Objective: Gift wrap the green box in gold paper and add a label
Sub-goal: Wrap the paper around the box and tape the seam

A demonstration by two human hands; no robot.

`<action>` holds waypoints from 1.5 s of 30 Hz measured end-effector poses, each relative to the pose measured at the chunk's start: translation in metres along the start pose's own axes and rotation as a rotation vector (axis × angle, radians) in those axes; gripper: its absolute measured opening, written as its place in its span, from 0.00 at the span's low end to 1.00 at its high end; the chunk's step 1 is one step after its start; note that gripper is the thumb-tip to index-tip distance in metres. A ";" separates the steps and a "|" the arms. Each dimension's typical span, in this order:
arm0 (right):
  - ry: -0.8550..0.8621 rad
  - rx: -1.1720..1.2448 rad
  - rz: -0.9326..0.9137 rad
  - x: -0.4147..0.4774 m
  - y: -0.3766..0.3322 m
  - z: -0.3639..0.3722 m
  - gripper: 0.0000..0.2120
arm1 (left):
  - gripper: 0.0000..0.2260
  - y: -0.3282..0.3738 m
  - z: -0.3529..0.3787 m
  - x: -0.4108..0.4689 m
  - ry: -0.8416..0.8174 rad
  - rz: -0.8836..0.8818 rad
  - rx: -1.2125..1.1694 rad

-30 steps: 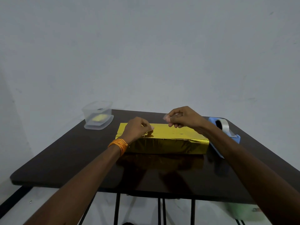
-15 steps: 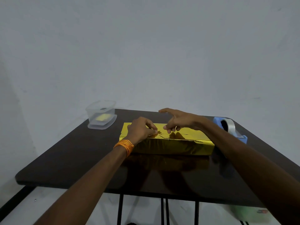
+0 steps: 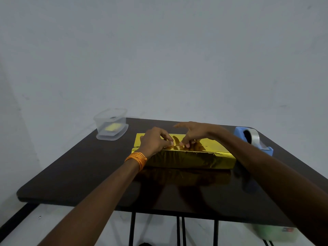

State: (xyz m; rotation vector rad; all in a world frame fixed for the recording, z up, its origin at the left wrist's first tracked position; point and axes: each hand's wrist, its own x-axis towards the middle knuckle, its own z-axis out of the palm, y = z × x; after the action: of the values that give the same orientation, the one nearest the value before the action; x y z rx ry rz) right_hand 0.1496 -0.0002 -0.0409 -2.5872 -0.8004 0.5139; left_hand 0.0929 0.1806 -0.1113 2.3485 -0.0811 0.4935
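Note:
The box [image 3: 191,159], covered in shiny gold paper, lies lengthwise in the middle of the dark table [image 3: 79,171]. My left hand [image 3: 154,141], with orange bangles on its wrist, rests curled on the box's top left and pins the paper seam with thumb and fingertips. My right hand [image 3: 197,133] is just to its right. Its fingertips press on the top seam and its index finger is lifted and stretched out. I cannot make out any tape under the fingers. No green of the box shows.
A blue tape dispenser [image 3: 253,139] with a clear roll stands at the table's right edge, close to my right forearm. A clear plastic tub [image 3: 111,124] holding a yellow pad [image 3: 112,128] sits at the back left. A pale green object [image 3: 273,232] lies on the floor.
My right hand, which held a small clear strip above the box, has come down onto the top seam beside my left hand. My left hand has stayed on the box.

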 end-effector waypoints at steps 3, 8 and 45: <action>-0.005 -0.026 0.055 0.004 0.000 -0.001 0.42 | 0.02 0.002 -0.001 -0.001 0.004 0.000 0.016; 0.050 -0.053 0.202 -0.011 0.022 -0.010 0.42 | 0.03 0.003 -0.002 -0.004 0.006 -0.011 0.016; 1.058 -0.029 0.179 -0.091 0.086 0.042 0.09 | 0.08 0.061 0.007 -0.021 0.192 0.017 0.512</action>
State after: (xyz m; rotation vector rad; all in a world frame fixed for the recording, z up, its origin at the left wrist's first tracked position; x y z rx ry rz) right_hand 0.0997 -0.1095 -0.0960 -2.4424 -0.1937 -0.7898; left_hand 0.0640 0.1294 -0.0847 2.7803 0.1311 0.8243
